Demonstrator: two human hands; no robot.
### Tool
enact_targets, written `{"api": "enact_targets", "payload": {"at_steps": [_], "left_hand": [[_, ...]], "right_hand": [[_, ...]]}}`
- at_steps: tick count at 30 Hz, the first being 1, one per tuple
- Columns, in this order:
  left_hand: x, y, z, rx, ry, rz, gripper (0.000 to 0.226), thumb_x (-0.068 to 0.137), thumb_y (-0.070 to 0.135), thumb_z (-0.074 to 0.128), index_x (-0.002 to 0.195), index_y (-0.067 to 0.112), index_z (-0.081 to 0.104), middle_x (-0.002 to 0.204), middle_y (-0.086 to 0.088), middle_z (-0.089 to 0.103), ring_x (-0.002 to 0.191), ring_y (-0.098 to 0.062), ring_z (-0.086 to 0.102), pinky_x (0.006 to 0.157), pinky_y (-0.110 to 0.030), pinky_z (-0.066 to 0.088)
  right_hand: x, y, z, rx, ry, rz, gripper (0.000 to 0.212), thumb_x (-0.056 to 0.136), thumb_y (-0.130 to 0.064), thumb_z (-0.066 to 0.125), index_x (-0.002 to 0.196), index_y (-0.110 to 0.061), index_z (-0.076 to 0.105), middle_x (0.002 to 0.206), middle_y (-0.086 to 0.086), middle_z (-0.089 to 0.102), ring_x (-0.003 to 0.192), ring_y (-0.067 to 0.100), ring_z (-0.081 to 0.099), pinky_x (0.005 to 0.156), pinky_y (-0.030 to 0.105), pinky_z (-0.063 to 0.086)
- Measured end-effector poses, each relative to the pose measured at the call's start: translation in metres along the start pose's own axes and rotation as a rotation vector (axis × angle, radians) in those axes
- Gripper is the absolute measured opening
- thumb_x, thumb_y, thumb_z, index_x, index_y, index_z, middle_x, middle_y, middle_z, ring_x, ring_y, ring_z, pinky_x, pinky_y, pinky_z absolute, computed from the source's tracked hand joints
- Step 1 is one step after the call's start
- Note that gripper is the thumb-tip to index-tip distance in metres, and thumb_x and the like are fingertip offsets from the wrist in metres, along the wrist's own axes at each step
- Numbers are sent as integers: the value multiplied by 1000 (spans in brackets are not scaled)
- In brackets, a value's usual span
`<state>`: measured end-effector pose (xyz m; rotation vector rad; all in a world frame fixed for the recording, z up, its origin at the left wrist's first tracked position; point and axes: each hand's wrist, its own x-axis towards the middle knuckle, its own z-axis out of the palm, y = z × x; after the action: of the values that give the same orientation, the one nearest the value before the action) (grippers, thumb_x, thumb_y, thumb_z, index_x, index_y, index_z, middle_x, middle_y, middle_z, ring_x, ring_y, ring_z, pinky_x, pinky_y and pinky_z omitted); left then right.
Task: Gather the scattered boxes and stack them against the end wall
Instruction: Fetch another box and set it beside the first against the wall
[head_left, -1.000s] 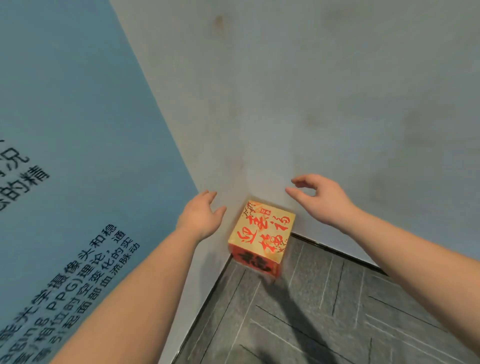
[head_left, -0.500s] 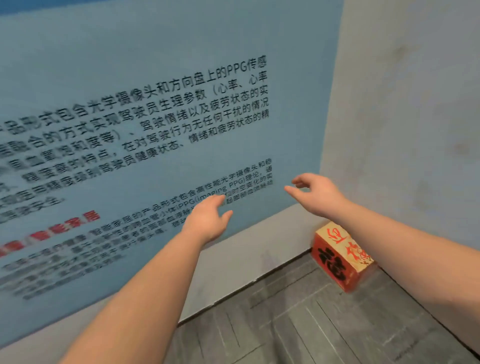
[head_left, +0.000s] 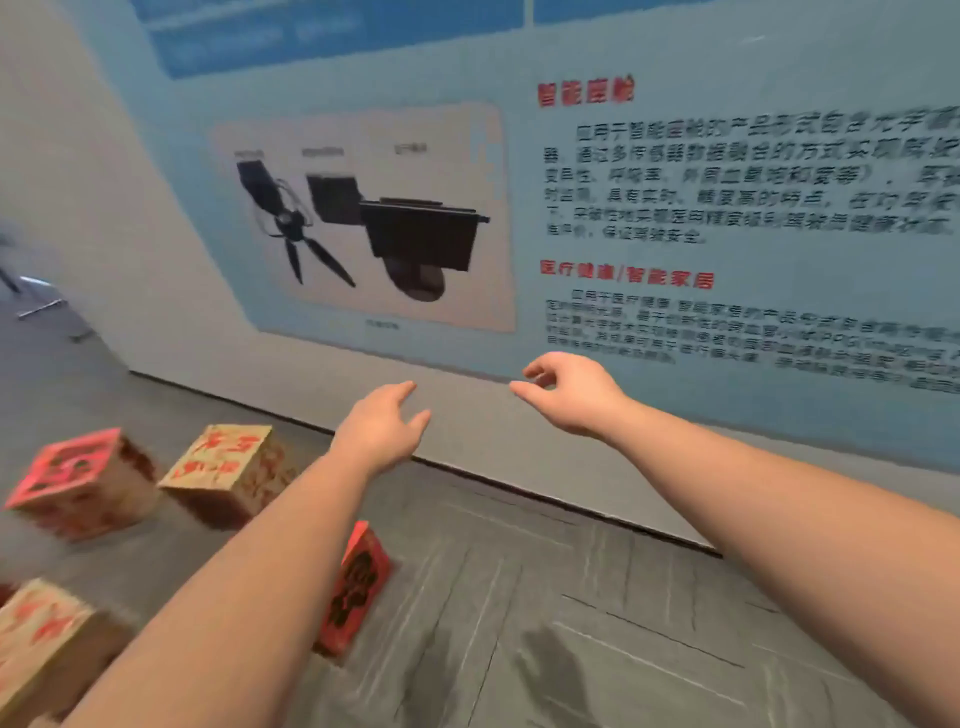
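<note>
Your view has swung left off the corner: the lone box there is gone from sight, and four other boxes now show along the floor.

Your left hand (head_left: 382, 428) hangs in front of the wall, fingers straight and loose, holding nothing. Your right hand (head_left: 569, 395) is raised beside it with fingers curled in toward the thumb, also around nothing. Both keep much the same pose as half a second ago. A pink box (head_left: 78, 480) and a tan box (head_left: 228, 467) sit near each other by the wall's foot, blurred. A red box (head_left: 358, 592) is half hidden behind your left forearm. A fourth box (head_left: 47, 644) is cut off at the lower-left edge. The poster (head_left: 727, 208) text is too smeared to read.
</note>
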<state>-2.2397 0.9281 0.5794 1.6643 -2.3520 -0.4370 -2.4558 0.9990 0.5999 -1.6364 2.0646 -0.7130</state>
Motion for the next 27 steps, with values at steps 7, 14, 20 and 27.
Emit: {"api": "enact_targets", "payload": {"at_steps": [7,14,20,27], "left_hand": [[-115,-199,-52,-22,114,-437,54,93,37,53,142,18,42,146,-5,43,134,-23,40,110,-35,33],[-181,-330,-63,-21,103,-797,60,94,42,49,146,18,34,152,-4,35,137,-25,35,111,-39,33],[-156,-401,-28,-82,104,-900,58,97,39,47,147,15,33,153,-8,31,141,-24,28,114,-36,27],[-96,-483,22,-228,-15,-923,46,96,36,49,135,11,45,139,-9,44,129,-27,40,102,-36,35]], "right_hand": [[22,-168,161,-80,-297,-324,45,92,-43,59,124,-12,61,123,9,65,116,26,58,93,28,42],[45,-265,309,-123,-543,-514,52,90,-49,58,128,-13,57,126,8,63,115,26,58,94,34,48],[95,-284,404,-225,-638,-560,55,91,-47,57,134,-13,52,133,7,58,121,25,55,97,34,44],[159,-285,495,-389,-725,-522,57,90,-50,57,135,-14,51,131,9,59,119,26,56,96,39,47]]}}
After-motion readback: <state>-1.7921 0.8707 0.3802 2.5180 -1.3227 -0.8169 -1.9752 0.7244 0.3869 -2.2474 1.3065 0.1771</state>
